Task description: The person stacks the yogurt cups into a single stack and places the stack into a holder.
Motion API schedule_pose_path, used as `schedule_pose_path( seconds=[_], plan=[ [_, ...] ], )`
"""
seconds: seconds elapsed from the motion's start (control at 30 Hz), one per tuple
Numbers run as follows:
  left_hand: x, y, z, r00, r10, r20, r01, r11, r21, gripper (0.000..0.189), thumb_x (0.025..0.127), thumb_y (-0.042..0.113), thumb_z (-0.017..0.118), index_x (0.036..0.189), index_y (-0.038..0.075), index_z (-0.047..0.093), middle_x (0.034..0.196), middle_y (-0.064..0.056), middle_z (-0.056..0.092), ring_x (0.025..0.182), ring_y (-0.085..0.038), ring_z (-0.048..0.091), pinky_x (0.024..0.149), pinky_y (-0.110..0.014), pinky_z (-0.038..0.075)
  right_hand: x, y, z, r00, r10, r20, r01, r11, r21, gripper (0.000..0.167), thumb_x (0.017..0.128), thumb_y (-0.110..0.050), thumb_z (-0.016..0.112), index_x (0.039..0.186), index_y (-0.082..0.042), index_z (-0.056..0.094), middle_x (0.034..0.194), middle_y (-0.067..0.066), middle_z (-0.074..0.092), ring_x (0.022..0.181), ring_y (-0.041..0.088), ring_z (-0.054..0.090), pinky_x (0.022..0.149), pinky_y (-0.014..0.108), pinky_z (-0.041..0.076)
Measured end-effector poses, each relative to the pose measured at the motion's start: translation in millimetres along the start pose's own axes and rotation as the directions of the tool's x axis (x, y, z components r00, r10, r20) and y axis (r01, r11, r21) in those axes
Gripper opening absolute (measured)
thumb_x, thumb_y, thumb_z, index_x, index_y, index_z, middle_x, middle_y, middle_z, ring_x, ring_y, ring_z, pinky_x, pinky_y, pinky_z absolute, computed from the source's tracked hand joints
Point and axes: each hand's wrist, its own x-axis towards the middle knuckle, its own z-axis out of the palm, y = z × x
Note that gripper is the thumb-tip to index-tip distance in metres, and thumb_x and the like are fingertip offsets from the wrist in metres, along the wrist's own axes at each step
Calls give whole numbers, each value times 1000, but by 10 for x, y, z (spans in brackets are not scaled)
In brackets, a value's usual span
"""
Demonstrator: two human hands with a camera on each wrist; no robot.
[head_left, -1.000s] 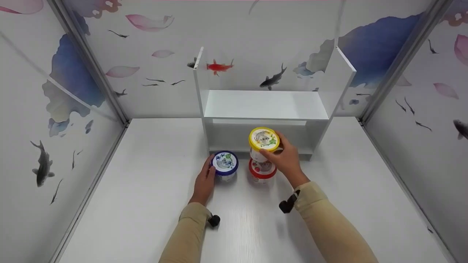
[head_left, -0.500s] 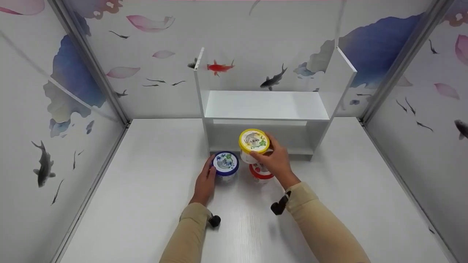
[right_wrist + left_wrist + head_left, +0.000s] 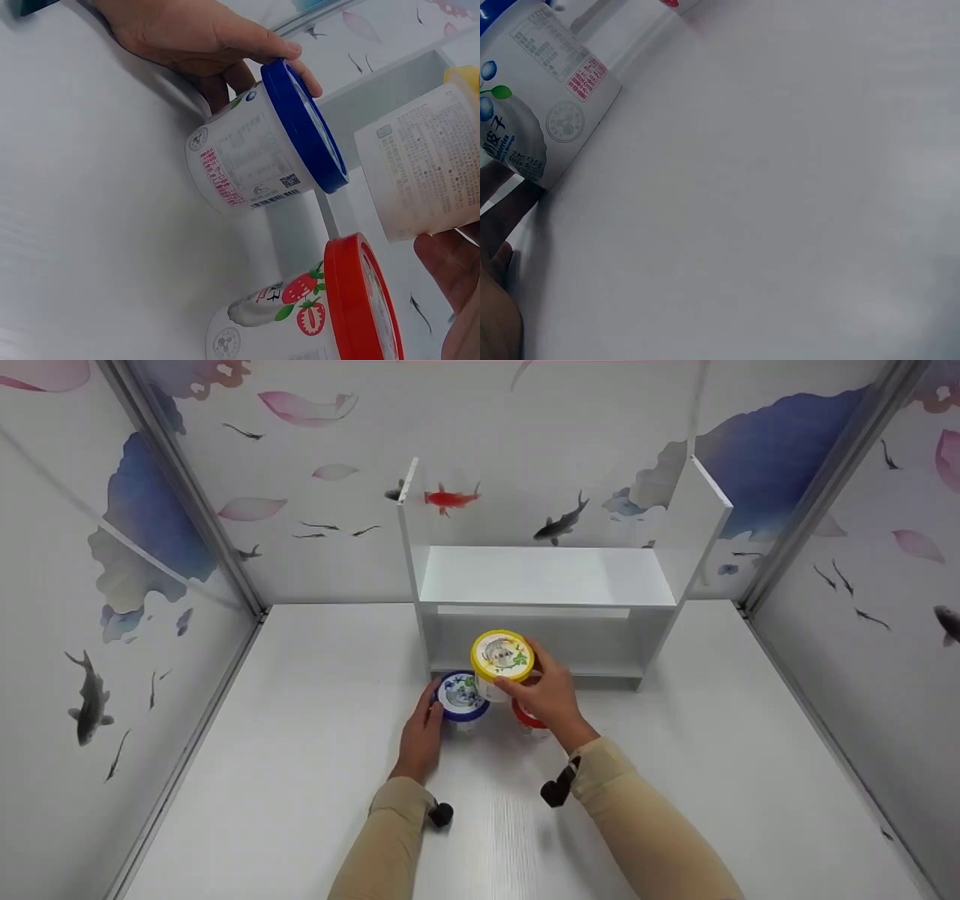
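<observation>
My right hand (image 3: 553, 699) grips a white paper tub with a yellow lid (image 3: 502, 655), raised off the table. In the head view this tub overlaps the right edge of a blue-lidded tub (image 3: 457, 695). The right wrist view shows a gap between the yellow-lidded tub (image 3: 420, 161) and the blue-lidded tub (image 3: 244, 157). My left hand (image 3: 420, 739) holds the blue-lidded tub from its left side, the tub standing on the table. To its right, a red-lidded tub (image 3: 529, 717) stands partly hidden behind my right hand; strawberries are printed on its side.
A white shelf unit (image 3: 547, 577) with tall side panels stands right behind the tubs. White table surface (image 3: 300, 720) extends to both sides. Printed walls (image 3: 315, 547) enclose the table at the back, left and right.
My right hand has carried the yellow-lidded tub leftward, from above the red-lidded tub toward the blue-lidded one, and slightly nearer. My left hand and the blue-lidded tub have stayed put.
</observation>
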Motion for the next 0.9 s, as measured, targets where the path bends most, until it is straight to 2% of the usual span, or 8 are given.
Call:
schedule_pose_path(
  seconds=[0.13,0.27,0.53,0.77,0.9],
  plan=[
    [0,8,-1,1000,-5,7,5,1000,-3,60,99,72,33,155,49,31,162,4,36,150,-26,30,121,-52,27,-3,-42,49,1000,-2,-3,2,1000,-14,91,78,-44,87,152,-12,45,138,9,59,111,28,66,93,37,58],
    [-3,21,-4,1000,-4,2,4,1000,-7,61,99,72,32,155,48,32,162,5,36,150,-25,30,121,-51,27,-3,-71,93,1000,-4,8,4,1000,-22,93,76,-51,87,152,-16,46,137,6,60,108,26,68,91,36,58],
    [-8,27,-6,999,-30,18,30,1000,-9,60,98,73,31,154,53,29,162,6,35,150,-25,30,121,-52,26,2,-122,173,999,-21,44,22,1000,-4,98,73,-57,86,152,-17,46,140,2,58,117,23,63,94,34,57],
    [10,10,-6,1000,1,14,-1,1000,-13,51,105,62,34,155,52,30,162,6,35,150,-26,30,121,-53,25,8,-149,250,998,-22,58,24,999,-37,102,72,-59,85,154,-14,43,140,5,58,119,23,62,94,33,57],
    [8,18,-6,1000,-9,21,9,1000,-13,50,105,62,33,154,53,29,162,9,34,151,-23,29,122,-51,24,15,-158,289,998,-8,65,11,999,-53,102,72,-57,86,154,-14,43,138,5,60,116,21,63,92,34,57]
  ],
)
